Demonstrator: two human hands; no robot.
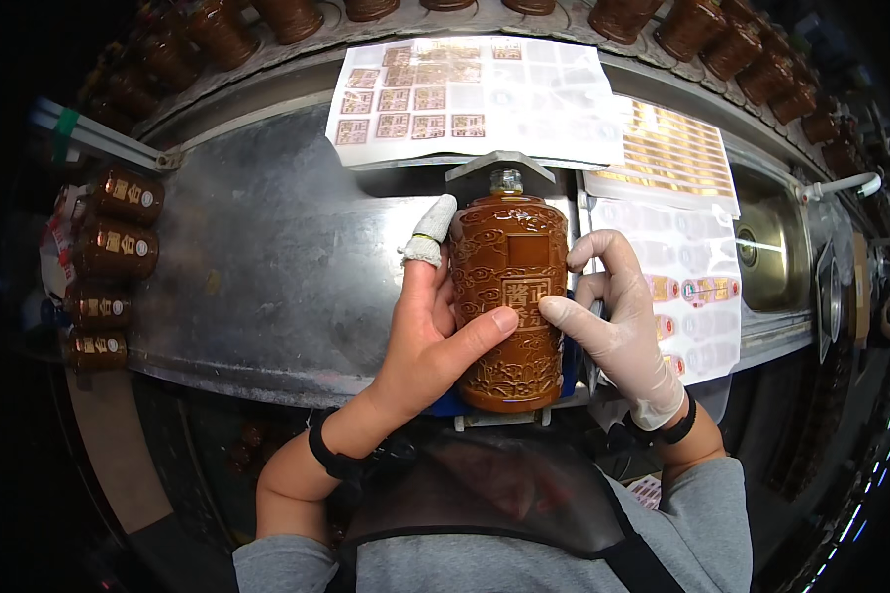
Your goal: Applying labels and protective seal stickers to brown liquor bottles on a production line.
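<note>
A brown embossed bottle (504, 368) lies on its back in front of me, its clear neck (505, 182) pointing away against a bent metal bracket (465, 170). Around its left side curls my left hand (423, 331), bare apart from a whitish cover on one raised finger; its thumb presses on the bottle's front. My right hand (618, 331), in a pale thin glove, grips the right side, with the thumb at the edge of a square gold-toned panel (524, 293). Fingers behind the bottle are partly hidden.
Sticker sheets (554, 119) lie beyond the bottle, with more label sheets (707, 247) at right beside a metal sink (771, 232). Several brown bottles (119, 249) lie at the left end of the steel bench (267, 257). More bottles (687, 30) line a curved conveyor behind.
</note>
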